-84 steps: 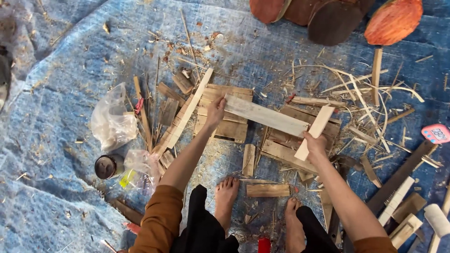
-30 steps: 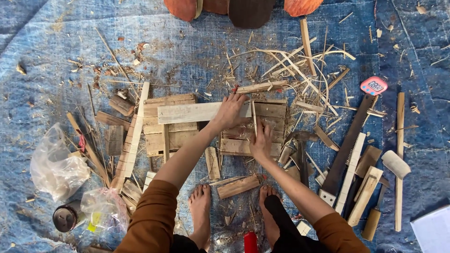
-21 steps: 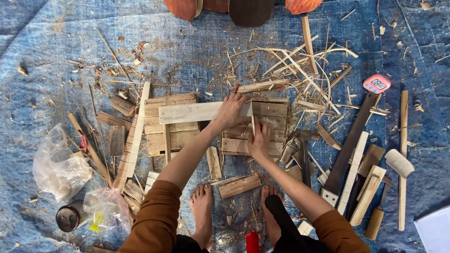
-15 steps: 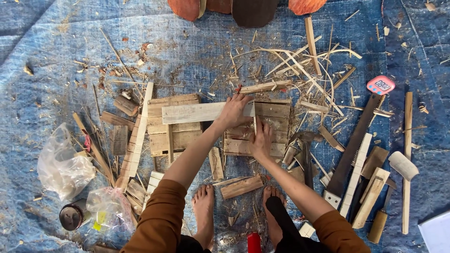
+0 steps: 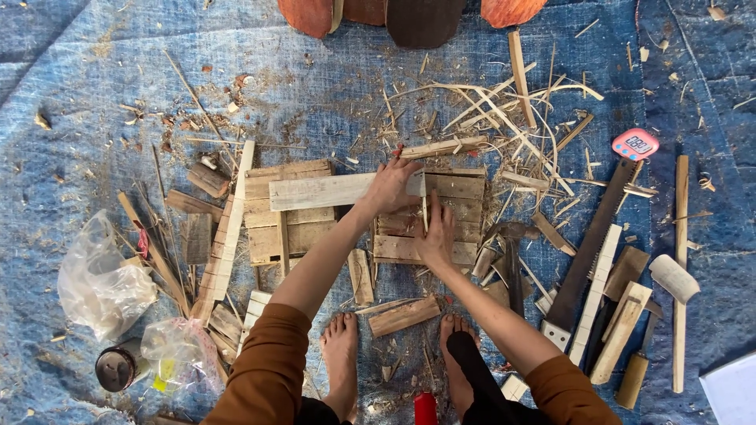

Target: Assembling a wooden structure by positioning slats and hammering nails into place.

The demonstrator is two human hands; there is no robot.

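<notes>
An outdoor woodworking spot on the ground: a blue tarp (image 5: 94,71) strewn with wood slats (image 5: 287,201), shavings (image 5: 504,102) and a handsaw (image 5: 587,252).

Rough, matt pale wooden plank (image 5: 339,190) laid on weathered unfinished wooden slat panels (image 5: 429,216), over a crinkled blue woven plastic tarp (image 5: 87,86), near a glossy clear plastic bag (image 5: 98,279).

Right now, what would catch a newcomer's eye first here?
Mid-frame, the left hand presses a long pale wooden slat across two panels of joined planks, and the right hand rests on the right-hand one. Pale wood shavings litter the blue tarpaulin; a long dark handsaw lies right.
</notes>
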